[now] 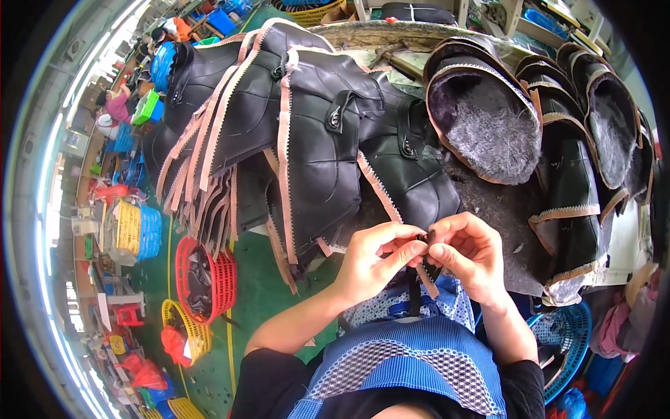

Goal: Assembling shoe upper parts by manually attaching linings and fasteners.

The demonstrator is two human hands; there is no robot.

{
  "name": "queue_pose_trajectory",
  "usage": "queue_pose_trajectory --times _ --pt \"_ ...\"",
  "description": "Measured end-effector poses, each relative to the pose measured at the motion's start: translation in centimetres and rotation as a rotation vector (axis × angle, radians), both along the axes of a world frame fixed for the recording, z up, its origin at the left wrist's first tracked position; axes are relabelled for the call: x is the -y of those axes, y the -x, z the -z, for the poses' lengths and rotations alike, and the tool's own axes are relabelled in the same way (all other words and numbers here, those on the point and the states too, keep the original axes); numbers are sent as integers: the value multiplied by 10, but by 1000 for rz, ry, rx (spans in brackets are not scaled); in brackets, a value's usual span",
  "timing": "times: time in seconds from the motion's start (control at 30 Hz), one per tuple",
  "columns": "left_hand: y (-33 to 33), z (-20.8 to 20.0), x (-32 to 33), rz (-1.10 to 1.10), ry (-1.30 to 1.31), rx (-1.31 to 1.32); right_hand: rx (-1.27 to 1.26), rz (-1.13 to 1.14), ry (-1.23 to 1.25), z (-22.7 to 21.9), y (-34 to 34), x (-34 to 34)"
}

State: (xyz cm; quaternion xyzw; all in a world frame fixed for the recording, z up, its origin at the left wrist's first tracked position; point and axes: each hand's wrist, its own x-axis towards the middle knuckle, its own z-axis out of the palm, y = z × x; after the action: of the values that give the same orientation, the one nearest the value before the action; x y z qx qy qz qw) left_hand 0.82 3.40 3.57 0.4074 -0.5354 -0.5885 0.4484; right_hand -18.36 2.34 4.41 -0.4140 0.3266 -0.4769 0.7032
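The counter [508, 209] spreads out ahead of the grip and to its right. On it, ahead and to the left of the grip, a heap of black boot pieces [317, 167] lies overlapped, their zigzag-cut tan edges hanging over the near side. Ahead and to the right stand fur-lined boot pieces [492, 133], their grey linings showing. A red basket [229, 290] sits on the floor, well off to the left. Nearer, a blue apron [419, 353] covers the person's front, just below the grip.

The left grip [380, 258] and the right grip [467, 255] meet over the lap, thumbs and fingers pinched nearly closed on a small dark piece [430, 239] between them. A tan zigzag strip [427, 281] hangs just beneath; whether it joins the dark piece is hidden.

The step in hand looks like fine fingertip work, perhaps threading or fastening. The next move probably calls for one side to hold steady while the other pushes or pulls.
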Motion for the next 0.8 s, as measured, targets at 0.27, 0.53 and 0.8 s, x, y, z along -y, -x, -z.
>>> queue_pose_trajectory --times 0.27,0.53,0.8 --pt "5 -1 1 71 -30 2 -170 46 237 18 4 -1" --pt "4 0 -2 133 59 93 -299 -66 398 24 18 -1" --pt "11 19 -13 336 -490 -559 124 -99 63 23 12 -12"
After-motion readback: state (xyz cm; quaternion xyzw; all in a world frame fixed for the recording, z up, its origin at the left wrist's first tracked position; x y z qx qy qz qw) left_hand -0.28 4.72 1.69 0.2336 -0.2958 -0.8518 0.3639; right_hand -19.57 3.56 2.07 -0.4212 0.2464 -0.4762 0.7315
